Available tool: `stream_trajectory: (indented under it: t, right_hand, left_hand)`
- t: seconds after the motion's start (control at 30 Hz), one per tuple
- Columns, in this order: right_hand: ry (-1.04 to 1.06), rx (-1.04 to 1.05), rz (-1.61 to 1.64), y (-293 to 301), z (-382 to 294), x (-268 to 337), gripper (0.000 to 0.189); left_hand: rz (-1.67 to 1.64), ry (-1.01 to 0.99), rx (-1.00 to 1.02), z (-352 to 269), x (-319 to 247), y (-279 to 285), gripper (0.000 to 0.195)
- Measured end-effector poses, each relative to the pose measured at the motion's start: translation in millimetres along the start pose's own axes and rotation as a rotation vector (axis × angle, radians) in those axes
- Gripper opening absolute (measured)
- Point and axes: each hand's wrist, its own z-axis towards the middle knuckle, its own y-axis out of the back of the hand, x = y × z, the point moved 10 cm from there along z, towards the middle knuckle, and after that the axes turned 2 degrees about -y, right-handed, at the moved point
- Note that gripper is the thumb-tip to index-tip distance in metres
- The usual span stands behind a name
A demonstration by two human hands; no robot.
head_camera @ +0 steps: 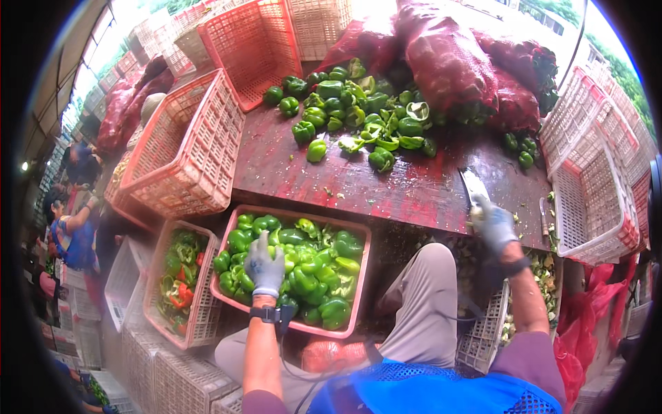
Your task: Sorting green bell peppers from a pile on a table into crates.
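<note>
My left hand (265,263), in a pale work glove, rests over the left part of a pink plastic crate (360,290) full of green bell peppers (305,282); its fingers are spread and I see nothing held. At the front edge of the wooden table (331,176), my right hand (494,222), also gloved, is closed around the handle of a wide-bladed knife (472,183), whose blade points away over the tabletop. A heap of whole and cut green peppers (362,111) lies at the back of the table.
Red mesh sacks (447,62) stand behind the heap. Pink crates (181,150) flank the table at left, white ones (595,207) at right. A smaller knife (543,217) lies near the right edge. A crate of red and green pepper pieces (181,290) sits left; trimmings (543,279) lie below right. People work far left.
</note>
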Motion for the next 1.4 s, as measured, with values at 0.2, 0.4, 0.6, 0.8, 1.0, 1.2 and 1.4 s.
stream_trajectory:
  t: [0.2,0.4,0.6,0.8,1.0,1.2,1.4]
  right_hand:
    - [-0.347,0.269,-0.421,-14.7,-3.8,-127.9,0.052]
    - [0.176,-0.009,-0.022,-49.4,156.1,41.6,0.055]
    - [0.064,-0.071,-0.094,-125.3,294.8,84.9,0.050]
    - [0.376,-0.505,-0.243,-112.6,234.5,102.5,0.018]
    - [0.860,-0.779,-0.023,-28.1,98.2,215.1,0.027]
    - [1.028,-0.672,0.196,3.5,20.7,324.3,0.029]
    - [1.022,-0.560,0.204,-30.1,-27.6,398.2,0.030]
  left_hand:
    - [0.369,0.009,0.230,-26.7,84.9,-96.1,0.070]
    - [0.322,0.001,0.237,-23.9,82.8,-95.6,0.070]
    - [0.319,0.014,0.244,-20.1,79.4,-95.5,0.071]
    - [0.293,0.015,0.216,-22.0,76.2,-92.1,0.070]
    - [0.270,0.022,0.134,-27.0,91.2,-93.6,0.069]
    - [0.170,0.019,0.049,-29.0,96.0,-86.2,0.073]
    - [-1.670,0.282,0.086,-34.8,-6.8,-23.2,0.062]
